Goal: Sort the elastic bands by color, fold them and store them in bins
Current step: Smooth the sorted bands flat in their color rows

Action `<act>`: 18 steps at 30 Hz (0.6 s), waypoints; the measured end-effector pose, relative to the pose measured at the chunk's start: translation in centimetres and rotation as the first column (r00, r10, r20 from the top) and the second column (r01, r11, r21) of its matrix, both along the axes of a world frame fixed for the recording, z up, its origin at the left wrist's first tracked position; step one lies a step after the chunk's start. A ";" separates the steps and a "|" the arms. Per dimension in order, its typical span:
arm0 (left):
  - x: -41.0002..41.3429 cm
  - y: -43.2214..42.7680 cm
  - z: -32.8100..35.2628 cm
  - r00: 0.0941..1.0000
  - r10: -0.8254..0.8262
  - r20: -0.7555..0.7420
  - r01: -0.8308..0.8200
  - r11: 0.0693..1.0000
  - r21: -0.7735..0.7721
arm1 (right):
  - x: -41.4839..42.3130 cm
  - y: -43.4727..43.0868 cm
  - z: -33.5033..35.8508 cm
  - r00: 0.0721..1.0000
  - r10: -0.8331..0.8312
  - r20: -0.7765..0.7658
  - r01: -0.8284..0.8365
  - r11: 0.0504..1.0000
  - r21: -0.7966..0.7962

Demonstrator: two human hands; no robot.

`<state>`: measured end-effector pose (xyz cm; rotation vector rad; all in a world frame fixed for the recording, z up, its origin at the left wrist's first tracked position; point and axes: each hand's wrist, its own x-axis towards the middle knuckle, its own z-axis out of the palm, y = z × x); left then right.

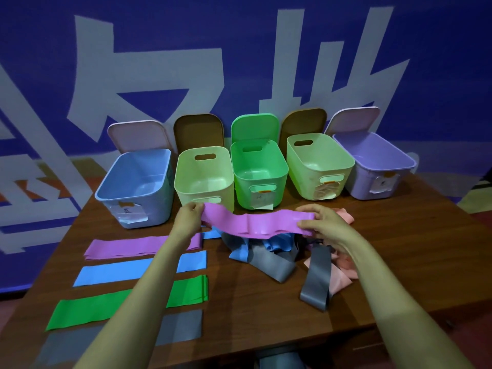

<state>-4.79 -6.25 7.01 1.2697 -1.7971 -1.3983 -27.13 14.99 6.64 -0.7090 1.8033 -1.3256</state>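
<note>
A purple elastic band [255, 223] is stretched in the air between my two hands, above the table. My left hand [189, 217] pinches its left end and my right hand [323, 226] grips its right end. Below it lies a tangled pile of blue, grey and pink bands [282, 258]. On the left of the table, flat bands lie in rows: purple [127, 247], blue [111, 274], green [87, 310] and grey [181, 326]. Five open bins stand at the back: blue [135, 186], pale yellow-green [203, 177], green [258, 171], a second pale yellow-green [318, 163] and lilac [372, 169].
The brown wooden table [399, 262] has bare surface at the right and front middle. Bin lids [199, 130] lean upright against the blue wall behind the bins. Paper labels hang on the fronts of some bins.
</note>
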 end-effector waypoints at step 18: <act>-3.8 9.9 -8.0 0.956 -0.118 0.268 0.174 0.965 -0.196 | -0.3 1.6 -3.3 0.904 0.069 -0.422 0.051 0.962 0.267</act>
